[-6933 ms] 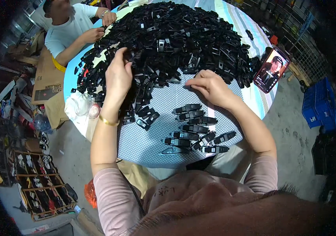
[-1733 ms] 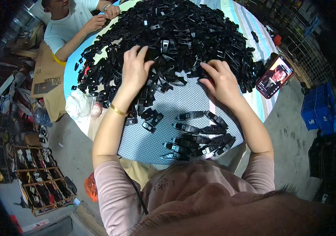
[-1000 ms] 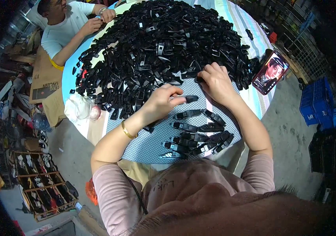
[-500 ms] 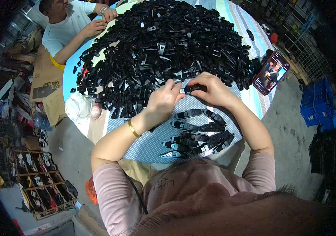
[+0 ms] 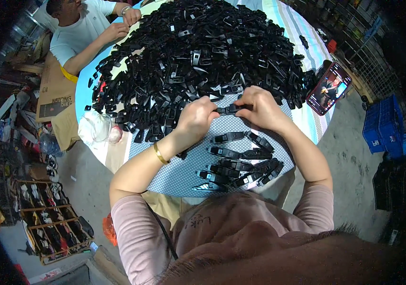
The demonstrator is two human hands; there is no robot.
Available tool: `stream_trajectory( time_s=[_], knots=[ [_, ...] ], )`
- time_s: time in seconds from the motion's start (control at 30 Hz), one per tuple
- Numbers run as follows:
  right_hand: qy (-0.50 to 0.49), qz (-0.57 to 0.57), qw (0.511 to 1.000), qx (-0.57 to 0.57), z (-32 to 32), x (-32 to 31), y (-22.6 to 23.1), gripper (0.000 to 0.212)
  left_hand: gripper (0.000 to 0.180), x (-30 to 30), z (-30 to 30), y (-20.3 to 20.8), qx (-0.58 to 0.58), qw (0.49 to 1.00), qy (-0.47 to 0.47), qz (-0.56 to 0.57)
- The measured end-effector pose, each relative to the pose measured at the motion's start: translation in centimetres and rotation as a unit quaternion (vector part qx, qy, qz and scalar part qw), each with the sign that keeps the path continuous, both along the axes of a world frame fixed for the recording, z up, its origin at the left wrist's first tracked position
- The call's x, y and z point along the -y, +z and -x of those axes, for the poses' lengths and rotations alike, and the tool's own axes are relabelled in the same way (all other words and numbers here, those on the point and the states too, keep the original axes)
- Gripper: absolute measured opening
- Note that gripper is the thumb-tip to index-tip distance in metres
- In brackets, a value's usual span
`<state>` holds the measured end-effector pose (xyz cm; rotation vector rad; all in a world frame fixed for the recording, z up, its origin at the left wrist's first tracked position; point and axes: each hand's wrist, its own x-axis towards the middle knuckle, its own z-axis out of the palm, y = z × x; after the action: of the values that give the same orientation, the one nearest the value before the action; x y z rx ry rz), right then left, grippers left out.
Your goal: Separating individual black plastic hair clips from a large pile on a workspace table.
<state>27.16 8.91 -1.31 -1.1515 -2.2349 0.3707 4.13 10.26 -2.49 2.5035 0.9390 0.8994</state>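
Between my two hands, just in front of the big pile, is a black plastic buckle [image 5: 227, 109] with a long narrow body. My left hand [image 5: 197, 116] pinches its left end, and my right hand [image 5: 259, 108] pinches the right end. Fingertips cover both ends of it. A heap of loose black buckle parts [image 5: 203, 52], some with shiny faces, spreads over the far side of the round table. Nearer to me, several long black buckles [image 5: 229, 167] lie in a loose group on the grey dotted cloth [image 5: 174, 178].
A phone [image 5: 328, 89] showing a video leans at the table's right. A clear plastic bag [image 5: 94, 128] sits at the left edge. Across the table, far left, another person [image 5: 82, 35] handles parts. Blue crates [image 5: 382, 124] stand on the floor at right, a wooden rack [image 5: 53, 218] at lower left.
My hands have drawn slightly apart, the right one moving a little right, so more of the buckle between them shows. The buckles on the cloth have stayed put.
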Motion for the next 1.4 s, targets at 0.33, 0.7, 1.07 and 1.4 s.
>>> stream_trajectory(
  time_s=[0.33, 0.7, 1.07, 1.4],
  knots=[
    [0.126, 0.238, 0.963, 0.002, 0.4, 0.6, 1.9, 0.024, 0.019, -0.7, 0.9, 3.5, -0.084, 0.985, -0.095, 0.113],
    [-0.098, -0.173, 0.968, 0.151, 0.7, -1.0, -0.7, 0.026, 0.028, -8.4, 6.1, 1.2, -0.153, 0.951, 0.262, -0.056],
    [-0.039, -0.072, 0.997, 0.009, 0.3, 0.2, 0.5, 0.030, 0.045, -7.8, 6.2, 2.3, -0.077, 0.965, 0.250, 0.034],
    [0.059, 0.057, 0.995, -0.060, 0.2, -0.7, -0.6, 0.030, 0.036, -8.4, 7.0, 2.1, -0.028, 0.960, 0.254, 0.114]
  ],
)
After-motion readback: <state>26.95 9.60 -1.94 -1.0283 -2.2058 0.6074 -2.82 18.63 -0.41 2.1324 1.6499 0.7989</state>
